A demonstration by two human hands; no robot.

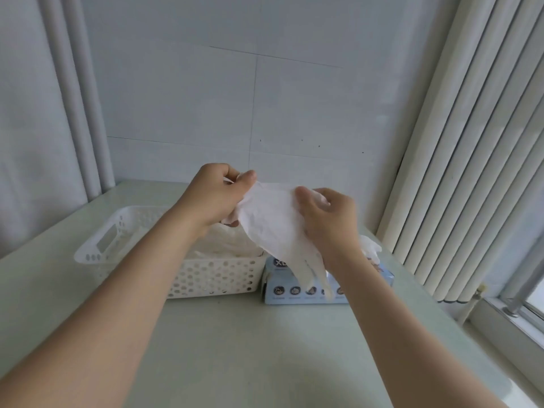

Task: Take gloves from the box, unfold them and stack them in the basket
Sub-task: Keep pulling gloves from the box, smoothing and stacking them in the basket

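– On the top of the blue box (309, 294), near its left corner, can you read anything?

– Only the white letters "XL". The front side carries a row of small round icons with tiny text under them, too small to read. The right forearm and the hanging glove cover the rest.

– Where is the glove (270, 222)?

– In the air, above the box and the right end of the basket (206, 278), stretched between both hands. The left hand (212, 198) pinches one edge with the thumb and curled fingers. The right hand (329, 219) grips the other side, thumb on top, fingers curled. The glove's fingers hang down in front of the box.

– And around?

– The basket is white plastic with round holes and a handle slot. It stands just beside the box on the pale green table (235, 363). Inside lies a pile of whitish gloves (232, 245), partly hidden by the left wrist. A second glove (370, 245) sticks out of the box, behind the right wrist. The held glove is thin, wrinkled and half transparent. On the right hang vertical blinds (471, 142), and behind is a tiled wall (191, 98).
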